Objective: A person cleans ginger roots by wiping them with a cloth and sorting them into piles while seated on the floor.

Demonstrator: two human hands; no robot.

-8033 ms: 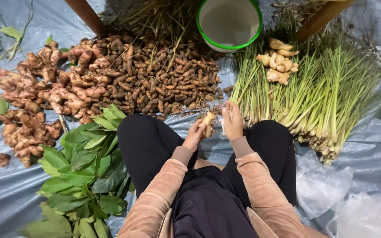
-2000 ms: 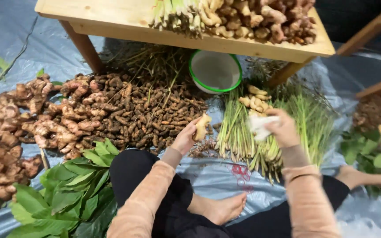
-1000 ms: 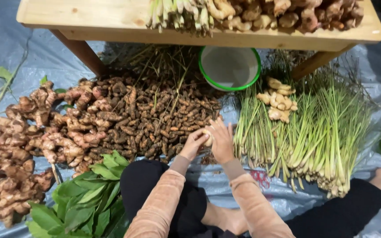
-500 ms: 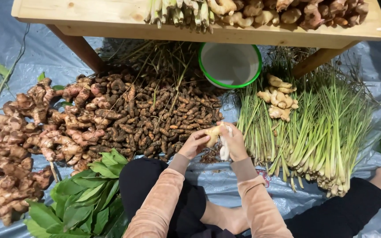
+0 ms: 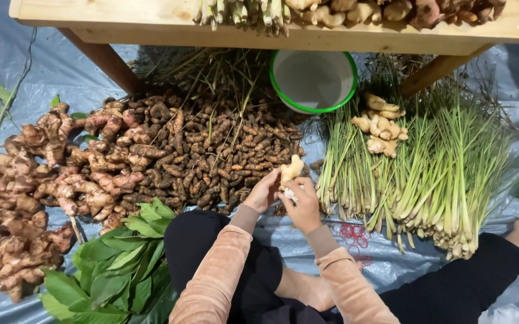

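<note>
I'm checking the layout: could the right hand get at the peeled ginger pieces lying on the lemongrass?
Probably yes: the right hand is beside the lemongrass, and nothing covers the peeled ginger pieces.

Pale yellow ginger piece point(image 5: 291, 170), dark brown small roots point(image 5: 223, 156), pinkish-brown big roots point(image 5: 37, 192) at left, green leaves point(image 5: 115, 264) near, green-rimmed white bowl point(image 5: 313, 78) far, green-and-cream stalks point(image 5: 439, 174) at right, peach sleeves point(image 5: 223, 276), blue-grey sheet point(image 5: 25, 66), red rubber bands point(image 5: 349, 231).
</note>
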